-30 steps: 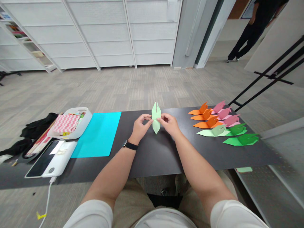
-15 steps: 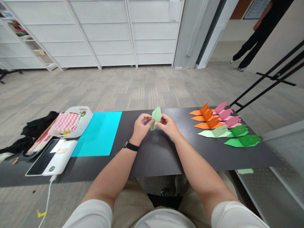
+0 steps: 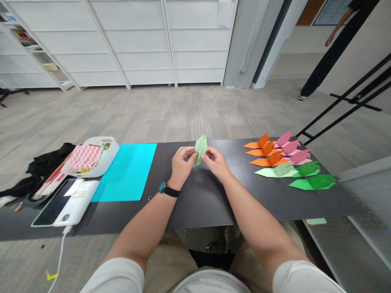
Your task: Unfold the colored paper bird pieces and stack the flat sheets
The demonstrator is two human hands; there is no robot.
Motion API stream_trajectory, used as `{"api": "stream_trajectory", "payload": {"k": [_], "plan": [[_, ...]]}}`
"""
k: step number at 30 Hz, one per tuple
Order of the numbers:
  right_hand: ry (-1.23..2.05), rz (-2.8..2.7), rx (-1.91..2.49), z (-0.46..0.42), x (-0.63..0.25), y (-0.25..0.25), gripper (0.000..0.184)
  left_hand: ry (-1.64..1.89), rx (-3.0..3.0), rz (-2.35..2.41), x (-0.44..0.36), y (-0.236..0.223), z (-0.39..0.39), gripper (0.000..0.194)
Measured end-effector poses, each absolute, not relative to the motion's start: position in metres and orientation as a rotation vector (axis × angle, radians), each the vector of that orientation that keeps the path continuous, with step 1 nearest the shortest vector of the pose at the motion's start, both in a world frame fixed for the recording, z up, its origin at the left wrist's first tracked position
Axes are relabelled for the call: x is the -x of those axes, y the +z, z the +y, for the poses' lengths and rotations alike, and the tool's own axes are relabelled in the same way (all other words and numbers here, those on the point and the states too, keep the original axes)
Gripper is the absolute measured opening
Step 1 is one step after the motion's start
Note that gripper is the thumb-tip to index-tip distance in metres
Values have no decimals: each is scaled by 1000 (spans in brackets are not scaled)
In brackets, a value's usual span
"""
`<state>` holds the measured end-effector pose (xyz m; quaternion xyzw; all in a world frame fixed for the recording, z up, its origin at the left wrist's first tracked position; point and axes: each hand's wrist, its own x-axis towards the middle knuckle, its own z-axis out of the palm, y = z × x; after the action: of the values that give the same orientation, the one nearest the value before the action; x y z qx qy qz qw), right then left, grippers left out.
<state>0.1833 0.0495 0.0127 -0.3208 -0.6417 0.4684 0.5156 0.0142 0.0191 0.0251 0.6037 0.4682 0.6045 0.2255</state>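
Observation:
Between my hands, above the dark table (image 3: 195, 207), is a folded piece of light green paper (image 3: 200, 147), upright and pointed at its top. My left hand (image 3: 182, 161) pinches its lower left side between thumb and fingers. My right hand (image 3: 217, 161) pinches the right side, its thumb against the paper's lower part. To the right stand rows of folded paper cranes: orange cranes (image 3: 263, 151), pink cranes (image 3: 293, 150), a pale green crane (image 3: 276, 171) and bright green cranes (image 3: 314, 182).
A sheet of bright blue paper (image 3: 131, 171) lies left of my hands. Beyond it are a white basket (image 3: 113, 152) with a pink zigzag cloth, a phone (image 3: 50, 207), a white power bank (image 3: 76, 203) with a cable, and black fabric (image 3: 45, 162). A person (image 3: 332, 53) walks at the upper right.
My hands keep hold of the light green paper with only a slight shift, and my left wrist has turned a little so the watch face shows. The person at the doorway has taken a step.

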Motion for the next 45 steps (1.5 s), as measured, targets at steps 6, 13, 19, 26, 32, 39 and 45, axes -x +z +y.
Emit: {"api": "stream_trajectory", "payload": {"k": [6,13,19,26,32,39,45], "plan": [[1112,-1517,812,50,-179,11,35,1702,-1646,1311,-15,29,17,13],[1032,-1525,847,49,-178,10,27,1693,-1679,1371,-14,28,16,11],[974,-1467,852,48,-179,13,23,1595,-1608,1281,-14,25,17,17],[1127,-1377,861,53,-179,12,36,1407,-1513,1052,-17,20,20,33],[1313,-1210,846,52,-179,16,43,1424,-1502,1073,-16,12,23,32],[1140,-1343,840,52,-179,11,37,1531,-1768,1293,-14,27,16,15],[765,-1556,914,46,-180,10,21,1514,-1896,1186,-13,33,10,11]]}}
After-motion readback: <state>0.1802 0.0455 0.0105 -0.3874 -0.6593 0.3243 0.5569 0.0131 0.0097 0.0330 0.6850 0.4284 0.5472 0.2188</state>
